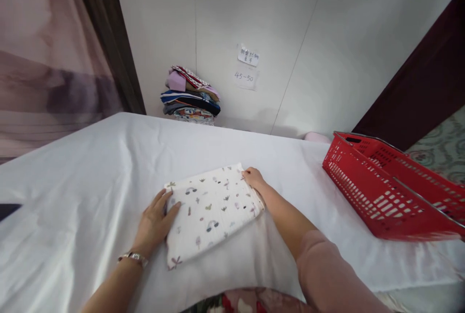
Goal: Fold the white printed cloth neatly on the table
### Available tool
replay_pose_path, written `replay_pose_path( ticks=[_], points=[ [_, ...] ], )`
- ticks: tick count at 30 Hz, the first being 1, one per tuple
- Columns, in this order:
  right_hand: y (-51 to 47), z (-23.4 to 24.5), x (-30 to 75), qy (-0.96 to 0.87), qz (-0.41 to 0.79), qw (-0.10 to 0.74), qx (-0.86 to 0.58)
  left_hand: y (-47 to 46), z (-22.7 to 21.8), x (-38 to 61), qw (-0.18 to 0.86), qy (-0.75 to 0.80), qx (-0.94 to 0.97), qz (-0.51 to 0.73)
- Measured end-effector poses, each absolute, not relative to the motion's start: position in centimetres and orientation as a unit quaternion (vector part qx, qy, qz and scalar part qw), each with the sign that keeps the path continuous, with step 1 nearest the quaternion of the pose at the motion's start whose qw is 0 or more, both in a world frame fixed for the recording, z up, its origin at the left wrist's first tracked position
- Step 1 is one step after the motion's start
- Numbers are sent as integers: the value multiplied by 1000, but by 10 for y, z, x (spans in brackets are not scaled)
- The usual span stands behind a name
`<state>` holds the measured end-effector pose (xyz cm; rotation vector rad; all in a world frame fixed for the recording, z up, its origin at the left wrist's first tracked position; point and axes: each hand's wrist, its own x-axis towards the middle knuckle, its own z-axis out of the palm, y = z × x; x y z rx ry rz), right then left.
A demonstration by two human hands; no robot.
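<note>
A folded white cloth (209, 211) printed with small rainbows and plants lies flat on the white-covered table (145, 148). At its left edge rests my left hand (156, 218), fingers stretched out and the thumb apart on top of the fabric. My right hand (254, 177) is at the upper right corner, with its fingers curled closed on the cloth's edge. Some of the right fingertips are hidden. Layered folds show along the cloth's right side.
A red plastic basket (363, 187) with metal handles stands on the right. Behind the table's far edge rises a stack of folded clothes (191, 95). Paper labels (245, 78) are stuck to the pale wall. A dark flat object (9, 210) lies at the far left.
</note>
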<state>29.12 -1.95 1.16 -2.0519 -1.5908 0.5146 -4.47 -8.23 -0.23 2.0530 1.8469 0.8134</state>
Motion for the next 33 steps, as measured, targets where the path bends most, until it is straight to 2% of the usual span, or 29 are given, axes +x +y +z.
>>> replay_pose_path(
  ticks=[15, 21, 28, 33],
  points=[
    [-149, 12, 332, -560, 249, 349, -709, -86, 3, -41, 150, 623, 704, 305],
    [-166, 14, 318, -584, 155, 381, -700, -85, 4, -42, 161, 631, 699, 296],
    [-160, 12, 305, -588, 128, 340, -723, -84, 1, -43, 167, 626, 696, 310],
    [-160, 10, 303, -571, 100, 359, -732, -82, -2, -45, 166, 623, 698, 310]
  ],
)
